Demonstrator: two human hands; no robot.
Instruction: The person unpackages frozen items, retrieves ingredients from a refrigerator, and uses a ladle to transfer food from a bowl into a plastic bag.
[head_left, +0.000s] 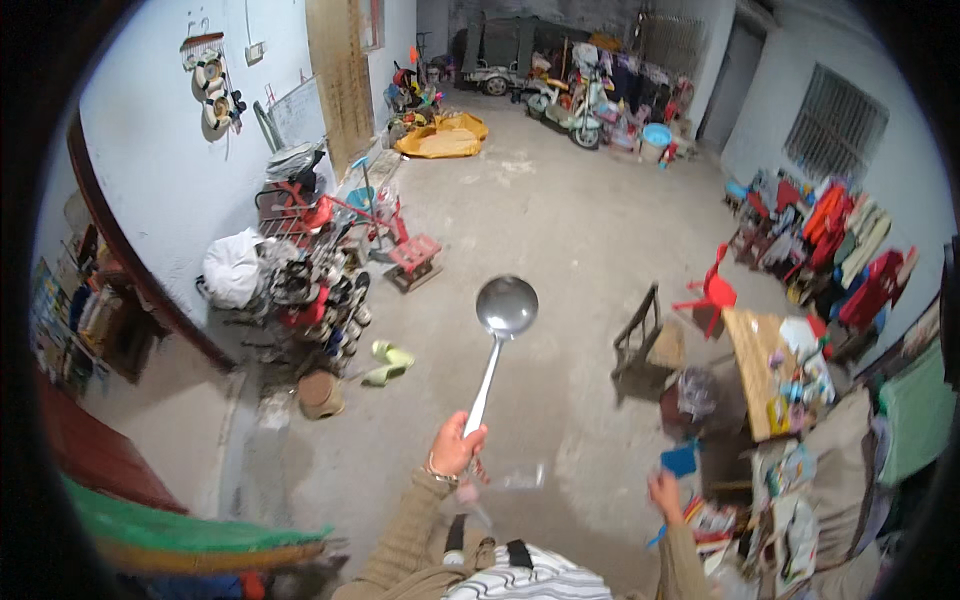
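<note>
My left hand (456, 448) grips the handle of a metal ladle (508, 306) in front of my body. Its round, shiny bowl points away from me, above the concrete floor. Off to the right, my right hand (664, 496) is raised with its fingers curled. A flat blue thing (679, 459) shows just beyond those fingers. Whether the right hand touches it or holds anything small is unclear. A striped cloth (536, 576) covers my lap or front at the bottom of the view.
On the right are a wooden table (739, 330) with clutter, a red plastic chair (716, 292) and a dark bin (679, 409) with a plastic bag. Leftward stand a loaded shoe rack (322, 292), green slippers (390, 364) and a small stool (414, 255). A scooter (577, 112) is parked far back.
</note>
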